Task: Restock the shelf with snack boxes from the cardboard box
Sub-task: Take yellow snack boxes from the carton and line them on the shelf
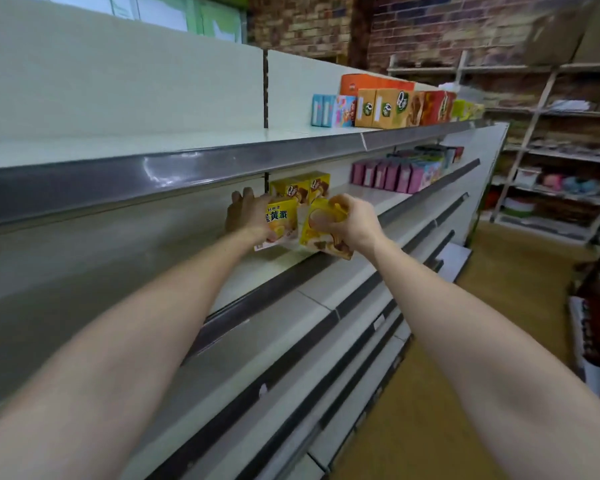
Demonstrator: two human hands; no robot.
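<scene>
Both my arms reach into the second shelf point(243, 271) of a white store rack. My left hand point(246, 213) grips a yellow snack box with Chinese lettering point(281, 220), held just above the shelf board. My right hand point(352, 220) is closed over a second yellow snack box point(317, 233), tilted over the shelf's front edge. Two more yellow boxes point(302, 188) stand upright on the shelf right behind them. The cardboard box is out of view.
Pink boxes point(388, 174) line the same shelf further right. The top shelf holds blue, orange and red boxes point(378, 102). Grey price rails point(153, 178) edge each shelf. Metal racks with goods point(551, 168) stand across the brown-floored aisle.
</scene>
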